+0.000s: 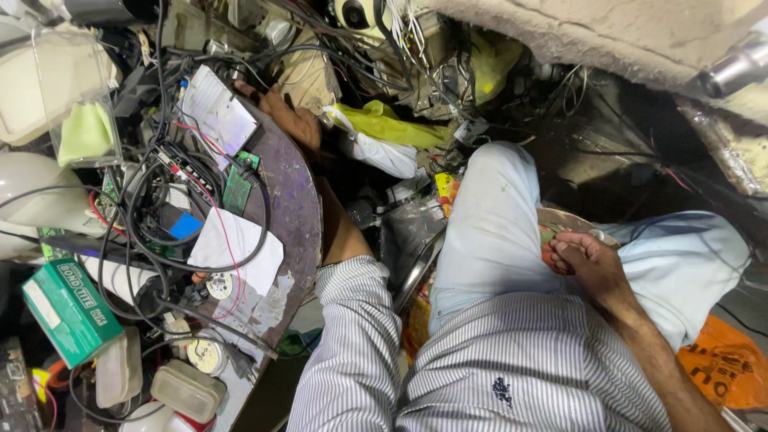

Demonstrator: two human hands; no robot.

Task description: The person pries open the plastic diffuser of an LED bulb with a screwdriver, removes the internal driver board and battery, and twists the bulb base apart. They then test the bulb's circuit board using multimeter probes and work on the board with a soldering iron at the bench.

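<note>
The left hand (294, 122) is stretched to the far edge of the round, worn table (298, 212), its fingers laid out flat beside the white ribbed panel (216, 112) and gripping nothing that can be seen; the reach is best kept low and slow, so that the looped black cables (172, 212) are not dragged. The right hand (588, 260) is rested on the pale trouser leg (496, 216), its fingers curled shut on nothing visible. 1 green circuit board (238, 186) lies flat among the glossy cables, near a creased white paper (240, 244).
</note>
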